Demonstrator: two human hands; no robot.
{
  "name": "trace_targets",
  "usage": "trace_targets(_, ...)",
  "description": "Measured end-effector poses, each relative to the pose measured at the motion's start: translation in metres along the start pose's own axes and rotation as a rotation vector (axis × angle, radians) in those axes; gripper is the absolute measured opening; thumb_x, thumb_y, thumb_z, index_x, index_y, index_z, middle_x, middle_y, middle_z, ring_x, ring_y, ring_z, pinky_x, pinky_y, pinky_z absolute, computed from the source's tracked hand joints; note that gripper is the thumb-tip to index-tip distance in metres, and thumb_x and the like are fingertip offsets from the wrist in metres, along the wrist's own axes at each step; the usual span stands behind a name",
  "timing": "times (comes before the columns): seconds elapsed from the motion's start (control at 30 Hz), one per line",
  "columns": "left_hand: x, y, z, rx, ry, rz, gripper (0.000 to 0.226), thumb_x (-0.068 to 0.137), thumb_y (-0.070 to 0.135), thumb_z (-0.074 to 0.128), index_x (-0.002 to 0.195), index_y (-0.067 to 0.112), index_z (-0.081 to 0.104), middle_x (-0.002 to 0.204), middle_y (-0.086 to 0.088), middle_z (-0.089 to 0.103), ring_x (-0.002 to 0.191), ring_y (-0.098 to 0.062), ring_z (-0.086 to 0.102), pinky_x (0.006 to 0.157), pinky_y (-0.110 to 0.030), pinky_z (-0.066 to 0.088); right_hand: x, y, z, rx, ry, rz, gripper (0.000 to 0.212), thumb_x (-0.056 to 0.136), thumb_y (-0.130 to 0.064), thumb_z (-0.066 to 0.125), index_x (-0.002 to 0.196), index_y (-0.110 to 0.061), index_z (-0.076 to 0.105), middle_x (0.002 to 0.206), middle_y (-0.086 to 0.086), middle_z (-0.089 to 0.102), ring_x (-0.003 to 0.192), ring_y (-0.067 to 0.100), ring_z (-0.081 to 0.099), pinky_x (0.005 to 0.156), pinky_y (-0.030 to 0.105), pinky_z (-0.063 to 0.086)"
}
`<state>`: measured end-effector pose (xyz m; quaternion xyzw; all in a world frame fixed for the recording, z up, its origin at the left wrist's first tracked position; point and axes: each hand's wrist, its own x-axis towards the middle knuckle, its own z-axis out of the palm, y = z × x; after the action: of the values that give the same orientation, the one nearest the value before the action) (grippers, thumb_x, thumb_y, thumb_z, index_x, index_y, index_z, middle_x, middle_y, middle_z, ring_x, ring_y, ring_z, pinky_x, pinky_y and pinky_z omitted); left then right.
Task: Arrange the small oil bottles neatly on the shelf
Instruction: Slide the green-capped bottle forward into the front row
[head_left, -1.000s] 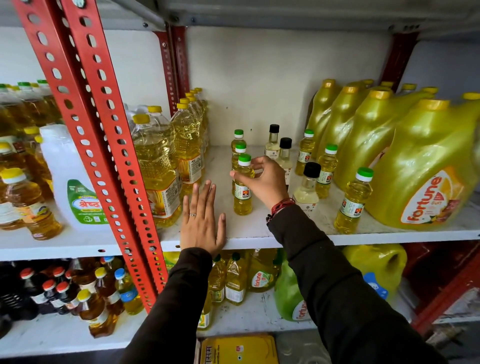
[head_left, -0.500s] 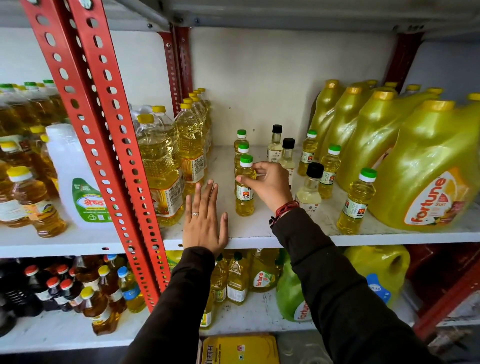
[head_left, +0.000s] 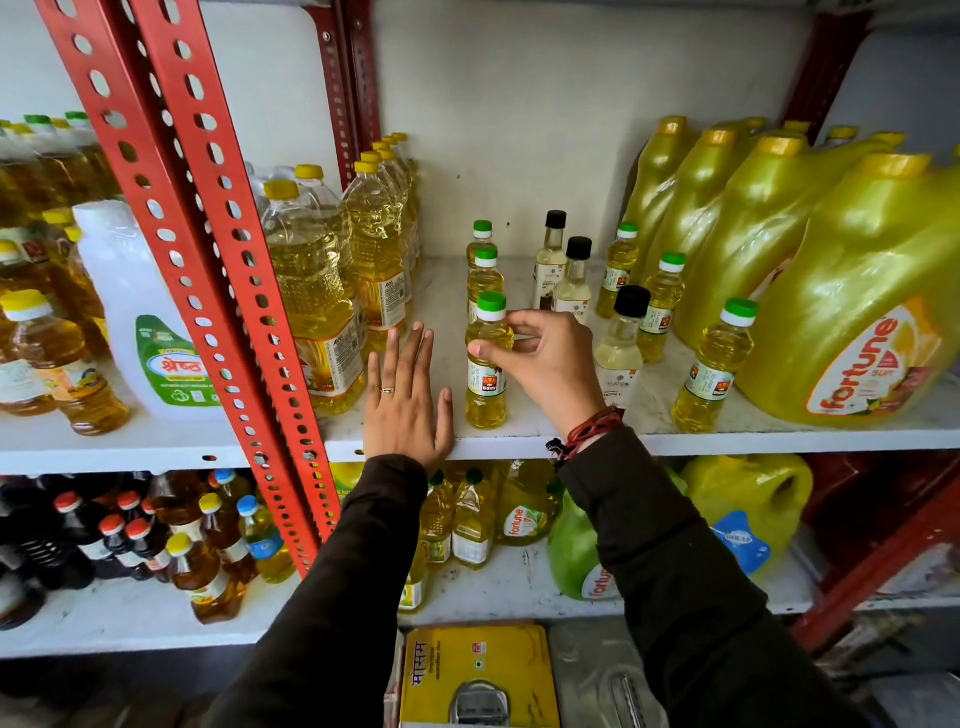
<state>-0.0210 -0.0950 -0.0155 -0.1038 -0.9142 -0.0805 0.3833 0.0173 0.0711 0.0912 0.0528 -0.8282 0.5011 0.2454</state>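
Right hand (head_left: 550, 364): thumb and fingertips pinched on the shoulder of the front small oil bottle (head_left: 487, 364), upright near the shelf (head_left: 727, 441) front edge, first of a three-bottle file running back. Left hand (head_left: 405, 405): flat, fingers spread, gripping nothing, palm at the shelf lip. Bare strip between it and the bottle. Large bottles (head_left: 311, 291) close on the left; black-capped bottles (head_left: 621, 343) just right.

Store shelving against a pale wall

Red perforated steel uprights (head_left: 208, 249) rise at a slant on the left, with darker red posts (head_left: 349, 93) at the back. White shelf boards (head_left: 727, 441) span between them, scuffed and marked. The wall (head_left: 519, 130) behind is off-white, evenly lit by soft daylight-like light.
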Motion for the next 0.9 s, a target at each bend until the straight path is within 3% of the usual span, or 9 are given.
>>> trace_targets(0.47,-0.003,-0.002,0.002,0.002,-0.002,0.0,0.073,0.099,0.039,0.029,0.164,0.009,0.013,0.172,-0.01,0.008,0.159,-0.027,-0.003,0.128,-0.043,-0.009,-0.017,-0.006,-0.004,0.0,-0.004,0.028,0.047,0.067,-0.037,0.087,0.107,-0.016,0.075,0.1,-0.001,0.077,0.091,0.013,0.072,0.084,0.038,0.06)
trace_targets(0.67,-0.005,-0.002,0.002,0.003,-0.004,0.001,0.073,0.099,0.039,0.029,0.164,0.009,0.014,0.172,-0.01,0.009,0.159,-0.027,-0.001,0.128,-0.042,-0.009,-0.019,-0.004,-0.002,0.011,0.029,0.023,0.047,0.065,-0.038,0.088,0.106,-0.02,0.074,0.098,-0.005,0.076,0.089,0.006,0.071,0.081,0.031,0.061)
trace_targets(0.9,-0.004,-0.001,0.0,-0.003,-0.016,-0.002,0.072,0.099,0.039,0.026,0.163,0.008,0.016,0.172,-0.01,0.009,0.159,-0.026,-0.002,0.127,-0.041,-0.011,-0.02,-0.004,-0.002,-0.033,0.021,0.006,0.05,0.065,-0.043,0.086,0.107,-0.02,0.073,0.101,-0.003,0.076,0.094,0.009,0.07,0.085,0.036,0.06)
